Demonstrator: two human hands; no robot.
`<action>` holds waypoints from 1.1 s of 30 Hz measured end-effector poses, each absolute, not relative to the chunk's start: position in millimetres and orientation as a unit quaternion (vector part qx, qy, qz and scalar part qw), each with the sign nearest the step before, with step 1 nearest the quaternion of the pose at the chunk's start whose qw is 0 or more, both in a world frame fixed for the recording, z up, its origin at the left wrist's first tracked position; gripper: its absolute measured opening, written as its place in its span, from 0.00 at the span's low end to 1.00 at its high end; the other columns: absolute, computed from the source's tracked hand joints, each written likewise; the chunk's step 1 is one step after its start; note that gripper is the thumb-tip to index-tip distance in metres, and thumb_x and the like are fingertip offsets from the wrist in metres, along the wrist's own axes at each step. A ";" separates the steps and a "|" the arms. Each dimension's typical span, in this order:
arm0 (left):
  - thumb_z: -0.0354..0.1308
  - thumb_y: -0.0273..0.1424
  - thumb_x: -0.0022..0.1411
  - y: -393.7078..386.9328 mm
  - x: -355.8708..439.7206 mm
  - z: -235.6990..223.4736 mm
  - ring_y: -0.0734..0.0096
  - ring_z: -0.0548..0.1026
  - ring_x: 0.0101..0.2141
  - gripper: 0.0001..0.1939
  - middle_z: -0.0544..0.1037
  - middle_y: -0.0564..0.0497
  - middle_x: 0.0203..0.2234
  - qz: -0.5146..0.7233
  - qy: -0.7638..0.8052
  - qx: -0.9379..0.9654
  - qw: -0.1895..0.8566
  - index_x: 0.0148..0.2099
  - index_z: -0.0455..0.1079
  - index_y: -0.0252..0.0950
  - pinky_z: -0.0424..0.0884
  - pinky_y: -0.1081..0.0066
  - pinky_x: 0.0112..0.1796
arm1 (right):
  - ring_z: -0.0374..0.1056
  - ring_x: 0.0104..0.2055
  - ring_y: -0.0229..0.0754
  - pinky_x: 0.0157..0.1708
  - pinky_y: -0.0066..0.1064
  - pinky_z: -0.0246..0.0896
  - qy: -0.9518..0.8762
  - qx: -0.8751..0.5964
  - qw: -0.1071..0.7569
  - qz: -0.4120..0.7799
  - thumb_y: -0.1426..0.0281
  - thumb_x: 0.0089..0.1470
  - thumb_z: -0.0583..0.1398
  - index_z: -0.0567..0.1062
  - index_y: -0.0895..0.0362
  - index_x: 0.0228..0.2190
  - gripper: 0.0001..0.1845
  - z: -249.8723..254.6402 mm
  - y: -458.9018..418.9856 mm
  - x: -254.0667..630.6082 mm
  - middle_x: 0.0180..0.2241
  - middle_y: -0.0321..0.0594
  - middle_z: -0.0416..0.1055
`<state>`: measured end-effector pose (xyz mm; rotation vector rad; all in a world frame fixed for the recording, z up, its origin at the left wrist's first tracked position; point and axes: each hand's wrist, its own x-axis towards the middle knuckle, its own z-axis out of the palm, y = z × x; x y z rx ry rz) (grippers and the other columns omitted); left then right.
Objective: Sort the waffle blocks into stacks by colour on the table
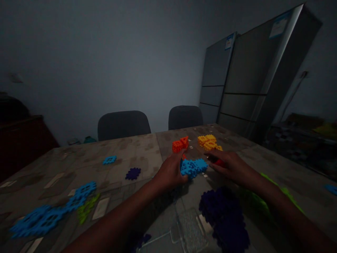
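My left hand (172, 171) grips blue toothed stack (194, 168) over patterned surface (147, 147); my right hand (228, 164) just beside stack's end, red object (219, 162) showing at fingers, can't tell if held. Beyond them, orange pieces (180, 144), yellow pieces (210, 141). Nearer me, dark purple pile (223, 214); green pieces (255, 200) partly behind right forearm. Off left I see blue strip (46, 219), lone purple piece (133, 173). Two dark chairs (123, 124) past far edge

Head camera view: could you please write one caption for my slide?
Left hand holding blue toothed pieces over a patterned table, right hand nearby, orange pieces and yellow pieces beyond.
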<state>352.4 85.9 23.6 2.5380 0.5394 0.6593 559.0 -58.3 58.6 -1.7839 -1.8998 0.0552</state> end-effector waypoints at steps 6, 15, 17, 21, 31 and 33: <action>0.62 0.28 0.46 80.3 338.8 25.0 0.49 0.68 0.54 0.45 0.70 0.39 0.56 0.216 0.209 0.933 0.195 0.66 0.53 0.34 0.65 0.55 0.54 | 0.73 0.44 0.52 0.44 0.41 0.65 -0.691 -0.671 0.268 0.026 0.67 0.56 0.57 0.74 0.57 0.52 0.22 62.5 -55.2 554.0 0.45 0.48 0.77; 0.61 0.30 0.50 40.4 334.5 30.8 0.55 0.75 0.45 0.30 0.76 0.44 0.44 0.109 0.236 0.954 0.151 0.57 0.63 0.39 0.71 0.64 0.43 | 0.73 0.37 0.46 0.36 0.33 0.63 -0.704 -0.667 0.237 0.067 0.70 0.56 0.57 0.77 0.58 0.44 0.15 67.6 -56.4 547.6 0.36 0.44 0.78; 0.62 0.31 0.50 35.2 337.9 29.5 0.53 0.75 0.42 0.29 0.77 0.43 0.42 0.083 0.248 0.956 0.135 0.55 0.64 0.37 0.72 0.63 0.41 | 0.73 0.36 0.45 0.36 0.32 0.63 -0.706 -0.663 0.237 0.070 0.70 0.56 0.57 0.77 0.57 0.43 0.14 66.6 -55.8 548.1 0.36 0.43 0.78; 0.63 0.31 0.49 30.0 346.6 26.4 0.49 0.76 0.42 0.26 0.77 0.40 0.42 0.062 0.259 0.956 0.123 0.52 0.67 0.35 0.72 0.60 0.40 | 0.72 0.35 0.44 0.33 0.30 0.61 -0.716 -0.653 0.234 0.080 0.70 0.56 0.58 0.77 0.56 0.40 0.11 64.9 -54.9 548.2 0.34 0.40 0.78; 0.65 0.29 0.50 26.6 352.5 21.0 0.44 0.75 0.45 0.32 0.76 0.35 0.46 0.041 0.245 0.961 0.123 0.58 0.65 0.33 0.73 0.55 0.42 | 0.72 0.36 0.45 0.35 0.33 0.62 -0.713 -0.649 0.240 0.111 0.69 0.57 0.57 0.76 0.56 0.42 0.12 58.9 -54.2 547.2 0.35 0.41 0.77; 0.66 0.29 0.50 25.7 346.9 28.8 0.41 0.74 0.47 0.33 0.75 0.34 0.48 0.042 0.233 0.964 0.119 0.59 0.65 0.32 0.71 0.52 0.44 | 0.72 0.36 0.45 0.35 0.33 0.63 -0.715 -0.647 0.237 0.120 0.70 0.58 0.56 0.76 0.55 0.42 0.12 57.0 -54.0 547.9 0.36 0.40 0.77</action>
